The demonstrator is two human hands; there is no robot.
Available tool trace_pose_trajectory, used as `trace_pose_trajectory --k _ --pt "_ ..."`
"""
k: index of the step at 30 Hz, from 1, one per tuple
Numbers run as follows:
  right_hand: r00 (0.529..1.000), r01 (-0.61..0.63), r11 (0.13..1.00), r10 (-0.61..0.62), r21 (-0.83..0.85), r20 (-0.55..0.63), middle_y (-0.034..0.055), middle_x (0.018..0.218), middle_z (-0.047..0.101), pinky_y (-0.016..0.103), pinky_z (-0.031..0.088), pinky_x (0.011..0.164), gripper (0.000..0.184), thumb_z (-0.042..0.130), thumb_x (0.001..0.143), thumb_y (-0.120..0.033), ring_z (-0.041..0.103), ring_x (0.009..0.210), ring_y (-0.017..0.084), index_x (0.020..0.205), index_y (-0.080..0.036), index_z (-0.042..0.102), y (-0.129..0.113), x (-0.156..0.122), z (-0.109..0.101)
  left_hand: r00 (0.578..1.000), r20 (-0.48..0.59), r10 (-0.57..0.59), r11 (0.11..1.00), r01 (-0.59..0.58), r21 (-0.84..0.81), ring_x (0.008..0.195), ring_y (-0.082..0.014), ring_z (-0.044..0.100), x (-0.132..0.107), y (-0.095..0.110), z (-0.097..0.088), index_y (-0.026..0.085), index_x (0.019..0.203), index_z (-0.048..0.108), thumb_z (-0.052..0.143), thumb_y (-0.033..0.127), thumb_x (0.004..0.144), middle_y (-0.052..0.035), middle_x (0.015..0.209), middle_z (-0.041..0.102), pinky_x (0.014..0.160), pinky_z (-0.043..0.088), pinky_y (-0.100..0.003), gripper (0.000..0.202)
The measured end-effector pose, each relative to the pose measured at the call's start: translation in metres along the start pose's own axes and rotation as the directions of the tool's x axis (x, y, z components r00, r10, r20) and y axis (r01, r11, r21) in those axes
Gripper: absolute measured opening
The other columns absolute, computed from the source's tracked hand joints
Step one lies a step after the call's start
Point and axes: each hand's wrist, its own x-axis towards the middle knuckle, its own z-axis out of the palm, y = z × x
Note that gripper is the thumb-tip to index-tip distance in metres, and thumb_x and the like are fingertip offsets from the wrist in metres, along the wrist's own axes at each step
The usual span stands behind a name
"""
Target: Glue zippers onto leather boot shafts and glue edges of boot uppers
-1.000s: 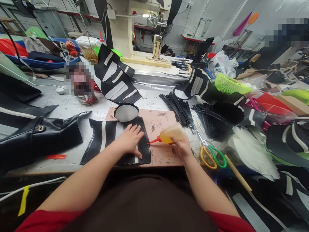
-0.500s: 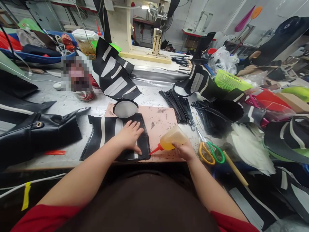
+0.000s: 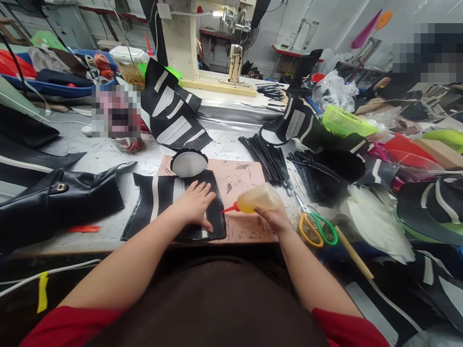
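Note:
My left hand (image 3: 197,205) lies flat with fingers spread on a black leather-like panel (image 3: 165,197) that bears pale strips. The panel rests partly on a pinkish board (image 3: 242,180). In my right hand (image 3: 277,216) is a squeeze bottle (image 3: 255,198) of yellowish liquid, tilted so its red nozzle points left. The nozzle tip is at the panel's right edge; whether it touches cannot be made out. A round piece with a pale centre and a scalloped black rim (image 3: 189,164) overlaps the panel's upper edge.
Scissors (image 3: 314,225) with yellow and green handles and a wooden-handled tool (image 3: 352,253) lie to the right. Black strips (image 3: 265,159) are bunched behind the board. A sewing machine (image 3: 181,43) stands at the back; a black leather piece (image 3: 61,193) is at left.
My right hand has moved the bottle slightly away from me, so the nozzle tip sits farther up the panel's right edge. My left hand stays in place on the panel.

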Motion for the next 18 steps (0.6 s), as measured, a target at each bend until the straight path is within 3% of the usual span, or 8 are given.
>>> trace_pose_trajectory --k 4,7,10,11,13,15,16,18 --pt "0.938 0.311 0.921 -0.337 -0.234 -0.08 0.0095 0.096 0.061 0.046 0.048 0.081 0.061 0.076 0.053 -0.046 0.059 0.09 0.027 0.1 -0.02 0.047 -0.011 0.014 0.005 1.0 0.004 0.003 1.0 -0.003 0.019 0.133 -0.0341 0.018 -0.001 -0.002 -0.001 0.012 0.125 0.043 0.063 0.071 0.047 -0.0221 0.142 0.024 0.107 0.004 -0.046 0.099" --pt "0.728 0.548 0.746 -0.648 -0.378 -0.224 0.0124 0.111 0.054 0.048 0.043 0.089 0.064 0.069 0.061 -0.048 0.054 0.103 0.027 0.111 -0.021 0.04 -0.031 0.027 -0.018 0.999 0.033 0.009 0.999 -0.011 0.038 0.133 -0.0331 0.018 -0.003 -0.003 -0.006 0.012 0.127 0.041 0.062 0.071 0.049 -0.0222 0.142 0.024 0.107 0.005 -0.047 0.099" --pt "0.546 0.525 0.636 -0.761 -0.565 -0.349 0.0163 0.123 0.044 0.047 0.04 0.09 0.069 0.058 0.071 -0.047 0.047 0.112 0.028 0.125 -0.018 0.025 -0.055 0.037 -0.065 0.999 0.033 0.015 0.999 -0.016 0.039 0.132 -0.031 0.022 -0.002 -0.007 -0.014 0.013 0.125 0.044 0.058 0.067 0.059 -0.0207 0.141 0.028 0.107 0.009 -0.046 0.087" --pt "0.547 0.453 0.609 -0.767 -0.651 -0.337 0.0168 0.122 0.044 0.046 0.04 0.089 0.069 0.057 0.071 -0.044 0.047 0.11 0.028 0.126 -0.016 0.024 -0.062 0.039 -0.082 0.999 0.027 0.021 0.999 -0.022 0.04 0.132 -0.0302 0.024 -0.001 -0.008 -0.018 0.014 0.123 0.047 0.055 0.064 0.064 -0.0199 0.14 0.031 0.107 0.011 -0.046 0.078" --pt "0.668 0.284 0.476 -0.721 -0.832 -0.185 0.0154 0.115 0.05 0.04 0.04 0.087 0.062 0.058 0.07 -0.032 0.05 0.103 0.027 0.123 -0.014 0.032 -0.071 0.041 -0.109 0.999 0.025 0.042 0.998 -0.043 0.049 0.129 -0.0285 0.03 0.001 -0.012 -0.025 0.016 0.116 0.052 0.051 0.053 0.073 -0.0174 0.138 0.037 0.106 0.016 -0.046 0.056" --pt "0.85 0.203 0.199 -0.523 -0.959 0.072 0.0129 0.105 0.057 0.037 0.037 0.085 0.048 0.056 0.068 -0.019 0.052 0.097 0.025 0.115 -0.014 0.047 -0.071 0.043 -0.123 0.996 0.031 0.088 0.994 -0.09 0.068 0.126 -0.0261 0.036 0.004 -0.017 -0.03 0.019 0.11 0.056 0.048 0.033 0.077 -0.0135 0.134 0.043 0.104 0.021 -0.045 0.037" --pt "0.907 0.215 0.043 -0.38 -0.976 0.183 0.0122 0.099 0.059 0.037 0.035 0.085 0.042 0.053 0.068 -0.013 0.052 0.094 0.025 0.11 -0.014 0.052 -0.068 0.045 -0.125 0.992 0.023 0.121 0.989 -0.122 0.08 0.124 -0.0246 0.04 0.005 -0.019 -0.031 0.02 0.107 0.058 0.047 0.023 0.075 -0.0113 0.132 0.046 0.103 0.023 -0.044 0.033" --pt "0.951 0.249 -0.224 -0.128 -0.942 0.281 0.0121 0.092 0.061 0.037 0.03 0.085 0.035 0.047 0.071 -0.007 0.052 0.091 0.024 0.102 -0.015 0.06 -0.058 0.051 -0.124 0.978 -0.034 0.204 0.974 -0.199 0.107 0.118 -0.0219 0.047 0.005 -0.023 -0.03 0.021 0.102 0.059 0.045 0.009 0.07 -0.008 0.125 0.054 0.101 0.027 -0.041 0.037"
